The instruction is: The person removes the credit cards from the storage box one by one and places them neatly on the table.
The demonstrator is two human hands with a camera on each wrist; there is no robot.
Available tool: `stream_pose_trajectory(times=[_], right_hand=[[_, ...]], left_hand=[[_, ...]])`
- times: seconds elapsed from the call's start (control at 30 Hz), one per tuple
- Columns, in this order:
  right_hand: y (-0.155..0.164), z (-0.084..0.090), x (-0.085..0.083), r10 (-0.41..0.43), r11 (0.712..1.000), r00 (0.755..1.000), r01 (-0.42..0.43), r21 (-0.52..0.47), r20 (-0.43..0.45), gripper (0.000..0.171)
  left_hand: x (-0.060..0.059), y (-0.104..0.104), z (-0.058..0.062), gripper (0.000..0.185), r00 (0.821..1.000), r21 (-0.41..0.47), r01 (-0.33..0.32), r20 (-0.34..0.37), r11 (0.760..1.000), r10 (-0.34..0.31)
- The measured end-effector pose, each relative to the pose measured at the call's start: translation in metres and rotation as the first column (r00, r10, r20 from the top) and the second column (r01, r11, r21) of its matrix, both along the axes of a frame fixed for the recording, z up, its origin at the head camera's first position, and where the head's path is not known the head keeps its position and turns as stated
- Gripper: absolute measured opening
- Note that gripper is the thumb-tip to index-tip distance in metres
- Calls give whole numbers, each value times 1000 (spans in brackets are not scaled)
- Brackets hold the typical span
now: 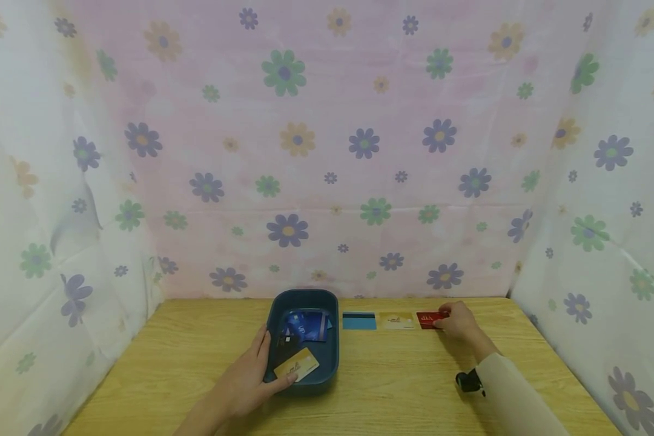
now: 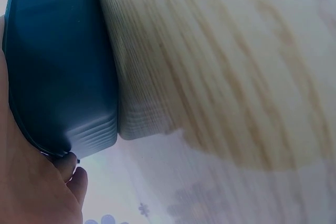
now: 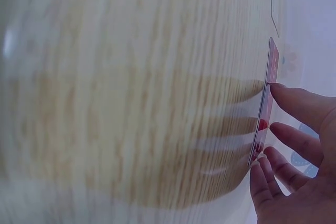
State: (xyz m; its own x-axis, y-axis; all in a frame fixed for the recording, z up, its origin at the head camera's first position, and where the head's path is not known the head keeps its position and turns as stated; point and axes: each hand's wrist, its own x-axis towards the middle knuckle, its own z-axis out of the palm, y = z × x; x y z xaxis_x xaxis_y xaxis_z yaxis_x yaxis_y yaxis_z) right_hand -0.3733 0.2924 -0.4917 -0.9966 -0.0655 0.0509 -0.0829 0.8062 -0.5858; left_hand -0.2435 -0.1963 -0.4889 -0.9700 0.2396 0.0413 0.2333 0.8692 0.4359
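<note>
A dark blue tray (image 1: 331, 357) sits mid-table and holds several cards, a gold one (image 1: 297, 364) at the front and blue ones (image 1: 305, 325) behind. My left hand (image 1: 256, 372) grips the tray's near left rim, thumb over the edge by the gold card; the left wrist view shows the tray's outer wall (image 2: 58, 66) against my palm. To the tray's right lie a blue card (image 1: 359, 320), a gold card (image 1: 396, 321) and a red VIP card (image 1: 429, 319) in a row. My right hand (image 1: 458, 321) rests its fingertips (image 3: 283, 93) on the red card (image 3: 265, 108).
The wooden table (image 1: 403, 387) is walled in by floral cloth (image 1: 327, 151) at the back and both sides. A black wrist camera (image 1: 469, 381) sits on my right sleeve.
</note>
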Motion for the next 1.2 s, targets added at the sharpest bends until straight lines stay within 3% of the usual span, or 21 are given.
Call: stream_pose_trajectory(times=[0.23,0.43,0.73,1.2], right_hand=[[5,-1,4,18,1000,1000,-18,-26,-9,46],[13,13,15,14,996,999,-18,-93,-39,52],[-1,38,31,83,984,994,-94,-153,-77,49],[-33,56,61,243,955,963,-259,-143,-119,46]], left_hand=[[-2,2,-2,120,1000,-9,0,-1,1000,0],[-2,6,-4,120,1000,6,8,25,1000,-8],[2,0,1,119,1000,18,-3,3,1000,2],[2,1,2,121,1000,0,-2,6,1000,2]])
